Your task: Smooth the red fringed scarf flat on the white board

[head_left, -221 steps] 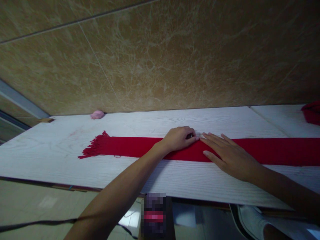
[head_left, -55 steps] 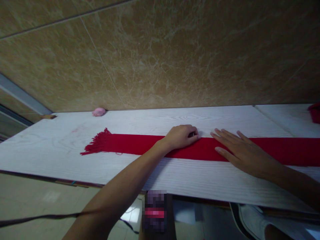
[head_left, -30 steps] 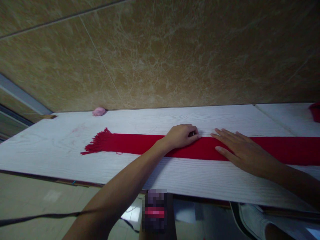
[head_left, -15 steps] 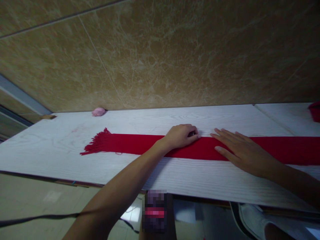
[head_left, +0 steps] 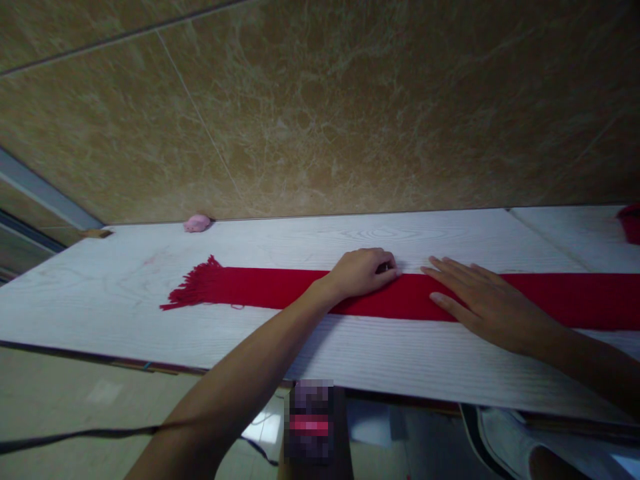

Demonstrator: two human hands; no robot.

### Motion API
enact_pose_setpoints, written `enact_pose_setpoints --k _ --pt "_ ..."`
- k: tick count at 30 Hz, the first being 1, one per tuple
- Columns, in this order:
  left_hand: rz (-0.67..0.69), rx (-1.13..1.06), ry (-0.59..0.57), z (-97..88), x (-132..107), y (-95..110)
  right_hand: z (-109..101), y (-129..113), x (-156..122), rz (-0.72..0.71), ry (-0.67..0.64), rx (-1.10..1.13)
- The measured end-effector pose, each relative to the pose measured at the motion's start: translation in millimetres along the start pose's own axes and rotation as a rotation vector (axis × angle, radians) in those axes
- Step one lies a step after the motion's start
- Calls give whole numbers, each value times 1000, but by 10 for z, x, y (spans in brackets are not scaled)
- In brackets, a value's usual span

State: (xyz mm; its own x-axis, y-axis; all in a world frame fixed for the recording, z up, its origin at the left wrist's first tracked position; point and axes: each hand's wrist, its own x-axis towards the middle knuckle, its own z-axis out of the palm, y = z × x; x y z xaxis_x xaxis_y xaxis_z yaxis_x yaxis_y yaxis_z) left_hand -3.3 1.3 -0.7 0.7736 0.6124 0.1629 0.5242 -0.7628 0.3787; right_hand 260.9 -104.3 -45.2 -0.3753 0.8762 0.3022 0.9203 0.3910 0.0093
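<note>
A long red scarf (head_left: 270,288) lies flat along the white wooden tabletop, its fringed end (head_left: 197,283) fanned out on the left. The other end runs out of view on the right. My left hand (head_left: 365,272) rests across the scarf with its fingers curled down and closed at the far edge. A dark gap shows between thumb and fingers; the fingertips are partly hidden. To the right of it, my right hand (head_left: 480,300) lies open on the scarf, palm down, fingers stretched out toward the left hand.
Against the tiled wall (head_left: 310,120) sits a small pink object (head_left: 198,223). A small brown block (head_left: 97,233) is at the table's far left corner. Dark red cloth (head_left: 631,223) shows at the right edge. Below the table's front edge, a black strap (head_left: 80,437) crosses the view at lower left.
</note>
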Motion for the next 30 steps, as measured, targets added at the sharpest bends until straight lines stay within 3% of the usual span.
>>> enact_pose_setpoints --k 30 --pt "-7 0 -15 5 11 -15 41 39 -25 -6 23 25"
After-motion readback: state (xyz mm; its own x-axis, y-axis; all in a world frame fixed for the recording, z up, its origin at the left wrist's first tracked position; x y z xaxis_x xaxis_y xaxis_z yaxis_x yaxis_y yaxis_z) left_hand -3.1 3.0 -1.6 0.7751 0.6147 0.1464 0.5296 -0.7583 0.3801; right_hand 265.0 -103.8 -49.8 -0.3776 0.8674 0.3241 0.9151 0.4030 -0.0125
